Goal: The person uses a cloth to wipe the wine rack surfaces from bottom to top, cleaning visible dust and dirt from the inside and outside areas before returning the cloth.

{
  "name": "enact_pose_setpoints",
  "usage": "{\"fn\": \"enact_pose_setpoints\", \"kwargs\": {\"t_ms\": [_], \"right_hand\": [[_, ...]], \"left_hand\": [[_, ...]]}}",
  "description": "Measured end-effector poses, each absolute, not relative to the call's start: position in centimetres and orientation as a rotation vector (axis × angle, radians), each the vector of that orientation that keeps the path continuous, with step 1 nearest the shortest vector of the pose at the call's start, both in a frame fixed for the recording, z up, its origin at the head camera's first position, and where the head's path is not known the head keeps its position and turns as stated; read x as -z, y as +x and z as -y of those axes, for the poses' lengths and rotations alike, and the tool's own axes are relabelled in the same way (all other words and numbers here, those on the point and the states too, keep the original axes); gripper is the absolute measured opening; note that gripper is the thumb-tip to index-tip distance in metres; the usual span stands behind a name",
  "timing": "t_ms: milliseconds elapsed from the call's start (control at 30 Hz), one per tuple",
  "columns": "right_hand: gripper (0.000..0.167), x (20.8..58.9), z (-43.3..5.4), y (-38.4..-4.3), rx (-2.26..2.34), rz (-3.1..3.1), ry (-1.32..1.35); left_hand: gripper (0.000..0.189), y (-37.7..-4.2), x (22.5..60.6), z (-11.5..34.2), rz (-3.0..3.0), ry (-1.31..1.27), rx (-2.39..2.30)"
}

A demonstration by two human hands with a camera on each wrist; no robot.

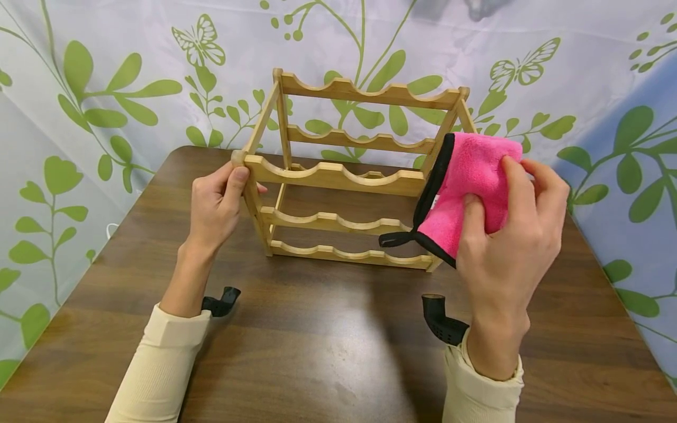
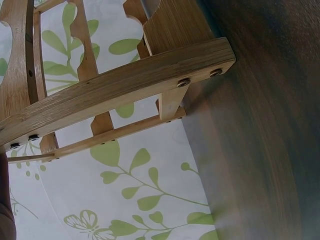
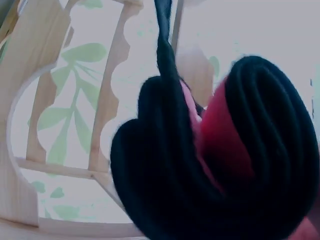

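A wooden rack (image 1: 338,179) with scalloped rails stands on the brown table. My left hand (image 1: 214,205) grips its front left post near the top, thumb on the near side. In the left wrist view, the rack's side post (image 2: 120,80) with screw heads crosses the picture, and only a sliver of the hand shows at the left edge. My right hand (image 1: 515,235) pinches a folded pink cloth (image 1: 473,170) with black edging and a hanging loop, in front of the rack's right end. Folded black edges of the cloth (image 3: 215,200) fill much of the right wrist view.
The brown wooden table (image 1: 317,341) reaches toward me in front of the rack. Behind it hangs a white curtain (image 1: 143,35) with green leaves and butterflies. Black curved pieces (image 1: 441,320) stick out beside both wrists.
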State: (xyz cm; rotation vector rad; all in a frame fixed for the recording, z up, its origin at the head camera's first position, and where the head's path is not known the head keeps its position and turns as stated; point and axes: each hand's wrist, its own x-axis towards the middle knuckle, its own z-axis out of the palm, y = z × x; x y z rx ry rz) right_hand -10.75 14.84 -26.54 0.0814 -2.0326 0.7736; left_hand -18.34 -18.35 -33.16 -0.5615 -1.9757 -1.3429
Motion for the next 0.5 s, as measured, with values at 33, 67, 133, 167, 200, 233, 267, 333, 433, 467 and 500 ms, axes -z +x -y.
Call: {"fn": "enact_pose_setpoints", "kwargs": {"t_ms": [33,67,133,167,200,233,267,333,433,467,500], "right_hand": [[0.045,26.49,-14.95,-10.67,-0.782,2.073,0.091],[0.049,26.44,-15.05,-10.61,-0.795,2.125,0.105],[0.062,26.33,-15.28,-10.39,-0.807,2.260,0.145],[0.069,26.29,-15.38,-10.31,-0.808,2.328,0.168],[0.076,26.26,-15.48,-10.25,-0.801,2.387,0.192],[0.082,26.25,-15.54,-10.22,-0.792,2.436,0.217],[0.087,26.27,-15.58,-10.21,-0.771,2.476,0.237],[0.094,26.40,-15.58,-10.31,-0.711,2.522,0.280],[0.096,26.74,-15.37,-10.69,-0.623,2.525,0.313],[0.095,26.86,-15.27,-10.84,-0.594,2.514,0.316],[0.093,27.00,-15.14,-11.02,-0.571,2.498,0.319]], "left_hand": [[0.035,-18.31,33.13,18.34,1.975,-0.562,1.343],[0.035,-18.30,33.12,18.32,1.974,-0.562,1.344],[0.036,-18.32,33.13,18.34,1.974,-0.563,1.339],[0.036,-18.35,33.15,18.33,1.975,-0.562,1.337],[0.037,-18.38,33.17,18.35,1.976,-0.563,1.334],[0.037,-18.40,33.19,18.36,1.978,-0.563,1.330],[0.038,-18.43,33.22,18.38,1.980,-0.566,1.324],[0.040,-18.46,33.24,18.44,1.986,-0.574,1.316],[0.042,-18.45,33.28,18.55,1.988,-0.588,1.320],[0.042,-18.43,33.30,18.59,1.989,-0.591,1.322],[0.042,-18.41,33.31,18.63,1.988,-0.592,1.327]]}}
